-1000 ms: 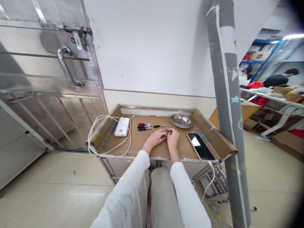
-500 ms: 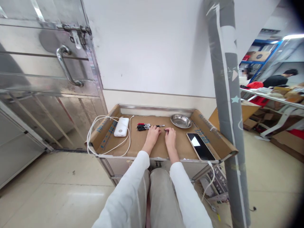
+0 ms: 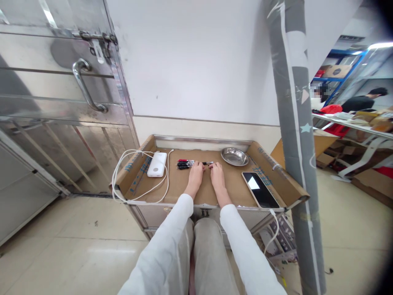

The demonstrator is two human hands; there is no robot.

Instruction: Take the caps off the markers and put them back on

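Several pens (image 3: 184, 164) with red and black parts lie side by side on brown cardboard. One more pen (image 3: 208, 163) reaches to the right just past my fingertips. My left hand (image 3: 195, 175) rests at the right end of the pens, its fingers curled together and their tips partly hidden. Close beside it, my right hand (image 3: 217, 175) is closed in a pinch at the end of the right-hand pen. What either hand grips is too small to make out. A shiny metal bowl (image 3: 234, 157) sits beyond my right hand.
A white power bank (image 3: 156, 164) with a looped white cable (image 3: 168, 184) is on the left. To the right lies a phone (image 3: 259, 190) with a cable. Raised cardboard sides (image 3: 276, 174) edge the top. A tall grey wrapped roll (image 3: 299, 123) leans at right.
My right hand has moved a little forward and turned palm down, hiding the small dark piece seen at its fingertips. My left hand has shifted slightly left. Bowl and phone stay put.
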